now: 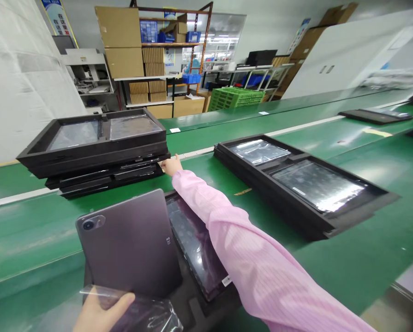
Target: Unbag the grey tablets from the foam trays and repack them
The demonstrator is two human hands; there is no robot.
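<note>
A grey tablet [130,244], back and camera showing, leans up at the near left. A crumpled clear plastic sleeve [154,311] lies over its lower end. My left hand [100,311] grips the sleeve at the tablet's lower left; whether it also grips the tablet itself is unclear. Beneath is a black foam tray [195,313], with another tablet [199,244], dark and glossy, partly behind my right forearm. My right hand [172,165] is stretched far forward, fingers curled, at the right end of a stack of black foam trays [98,150]. Anything in its fingers is too small to make out.
Another black tray [268,193] with two film-covered tablets sits on the green conveyor belt [206,177] to the right. More trays [375,115] stand farther right. Behind the line are a shelf rack [173,44], cardboard boxes [119,41] and green crates [236,98].
</note>
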